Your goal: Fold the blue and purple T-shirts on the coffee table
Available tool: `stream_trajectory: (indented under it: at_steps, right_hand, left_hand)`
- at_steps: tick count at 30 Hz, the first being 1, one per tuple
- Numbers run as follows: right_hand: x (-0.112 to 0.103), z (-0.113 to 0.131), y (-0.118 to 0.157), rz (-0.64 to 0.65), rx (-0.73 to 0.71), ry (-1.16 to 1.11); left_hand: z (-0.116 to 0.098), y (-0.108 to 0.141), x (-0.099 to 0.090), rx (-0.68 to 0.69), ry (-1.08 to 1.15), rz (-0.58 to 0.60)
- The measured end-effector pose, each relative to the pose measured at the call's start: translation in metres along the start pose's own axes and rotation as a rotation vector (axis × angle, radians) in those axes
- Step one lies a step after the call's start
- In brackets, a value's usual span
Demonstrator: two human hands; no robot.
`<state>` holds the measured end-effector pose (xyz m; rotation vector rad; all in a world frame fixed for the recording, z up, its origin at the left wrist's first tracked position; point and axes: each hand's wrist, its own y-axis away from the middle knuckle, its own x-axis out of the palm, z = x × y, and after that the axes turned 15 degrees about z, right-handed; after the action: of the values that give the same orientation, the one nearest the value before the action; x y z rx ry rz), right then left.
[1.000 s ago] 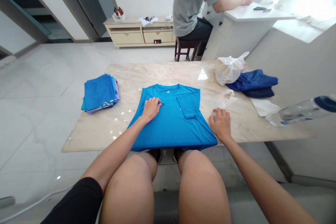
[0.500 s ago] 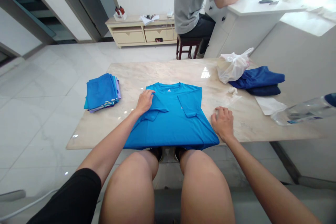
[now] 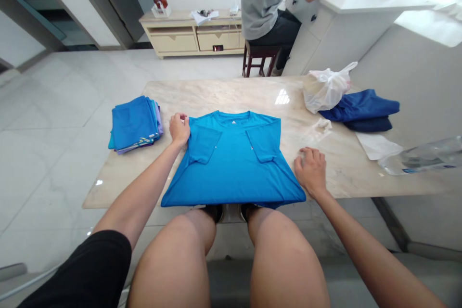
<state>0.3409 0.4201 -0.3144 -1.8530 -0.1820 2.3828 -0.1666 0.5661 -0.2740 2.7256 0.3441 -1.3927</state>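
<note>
A bright blue T-shirt (image 3: pixel 231 168) lies spread on the marble table (image 3: pixel 252 91), its collar away from me and both sleeves folded inward over the front. Its lower part hangs over the near edge. My left hand (image 3: pixel 179 128) is at the shirt's left shoulder fold, fingers bent and closed on the edge of the cloth. To the right of the shirt, my right hand (image 3: pixel 311 168) rests on the tabletop with its fingers bent and slightly apart, holding nothing.
Folded clothes (image 3: pixel 135 125) are stacked at the table's left. On the right are a white plastic bag (image 3: pixel 327 89), dark blue cloth (image 3: pixel 364 108), crumpled tissue (image 3: pixel 322 126), white paper (image 3: pixel 378 146) and a clear bottle (image 3: pixel 426 154). A person in grey (image 3: pixel 263 2) sits beyond on a stool.
My left hand has moved left with the shirt's left shoulder edge, and the left sleeve now lies flatter and wider. My right hand has stayed resting on the table. The view has shifted slightly.
</note>
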Motion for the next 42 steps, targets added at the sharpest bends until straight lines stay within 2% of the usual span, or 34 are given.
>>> stream_trajectory:
  at_steps: [2,4,6,9,12,15,17,21,26,29,31,33,34,36,37,39,42]
  right_hand:
    - [0.0,0.0,0.0,0.004,0.008,0.002]
    - [0.0,0.001,0.0,0.007,0.014,0.002]
    - [-0.001,0.001,-0.001,0.013,0.017,0.0]
    - [-0.002,0.002,-0.001,0.018,0.018,0.0]
    - [-0.002,0.003,-0.001,0.009,0.008,0.002]
    - [-0.001,0.002,-0.001,-0.004,-0.006,0.007]
    - [-0.001,0.001,-0.001,-0.012,-0.012,0.006]
    - [0.002,-0.002,-0.002,-0.014,-0.013,0.004]
    - [0.005,-0.006,-0.001,0.003,0.002,0.007]
    - [0.003,-0.003,-0.002,0.025,0.021,-0.023]
    - [-0.003,0.001,-0.005,0.061,0.017,-0.083]
    - [-0.014,0.008,-0.009,0.124,0.048,-0.214]
    - [-0.021,0.014,-0.01,0.16,0.077,-0.283]
    - [-0.039,0.029,-0.001,0.208,0.137,-0.431]
    - [-0.05,0.04,0.011,0.212,0.144,-0.514]
    - [-0.07,0.066,0.051,0.189,0.089,-0.704]
    - [-0.096,0.111,0.143,0.196,-0.022,-0.95]
  left_hand:
    - [0.003,0.033,-0.001,0.1,-0.041,0.012]
    - [0.007,0.074,-0.001,0.233,-0.126,0.099]
    - [0.012,0.113,0.0,0.365,-0.241,0.235]
    - [0.02,0.146,-0.002,0.362,-0.382,0.394]
    - [0.019,0.145,-0.007,0.263,-0.455,0.42]
    - [0.006,0.13,-0.008,0.345,-0.487,0.417]
    - [-0.004,0.121,-0.003,0.402,-0.488,0.461]
    - [-0.012,0.109,0.01,0.388,-0.503,0.555]
    - [-0.016,0.094,0.016,0.394,-0.472,0.582]
    - [-0.026,0.105,0.012,0.358,-0.345,0.53]
    - [-0.032,0.131,0.001,0.323,-0.17,0.403]
    - [-0.036,0.173,-0.019,0.286,0.071,0.306]
    - [-0.037,0.198,-0.033,0.265,0.207,0.314]
    - [-0.039,0.253,-0.064,0.187,0.478,0.429]
    - [-0.042,0.281,-0.079,0.165,0.575,0.488]
    - [-0.05,0.334,-0.103,0.195,0.569,0.461]
    - [-0.071,0.403,-0.114,0.28,0.273,0.21]
